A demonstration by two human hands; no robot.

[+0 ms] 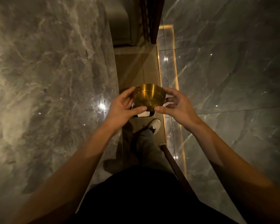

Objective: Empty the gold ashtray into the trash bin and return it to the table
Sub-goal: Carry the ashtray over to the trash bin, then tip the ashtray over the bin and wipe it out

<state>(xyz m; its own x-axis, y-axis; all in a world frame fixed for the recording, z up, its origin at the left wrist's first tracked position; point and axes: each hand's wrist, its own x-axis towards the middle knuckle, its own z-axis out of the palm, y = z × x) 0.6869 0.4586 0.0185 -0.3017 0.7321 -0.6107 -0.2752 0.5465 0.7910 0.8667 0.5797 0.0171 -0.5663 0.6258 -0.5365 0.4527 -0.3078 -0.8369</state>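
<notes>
Holding: our left hand (121, 109) and right hand (174, 107) pinch the round, brushed-gold ashtray (149, 97) by its sides
Desk: glossy grey veined marble (47, 78)

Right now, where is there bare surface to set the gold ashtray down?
The marble table left of the left hand looks bare all the way along. Both hands hold the ashtray over the narrow floor gap, crowded by a shoe.
</notes>
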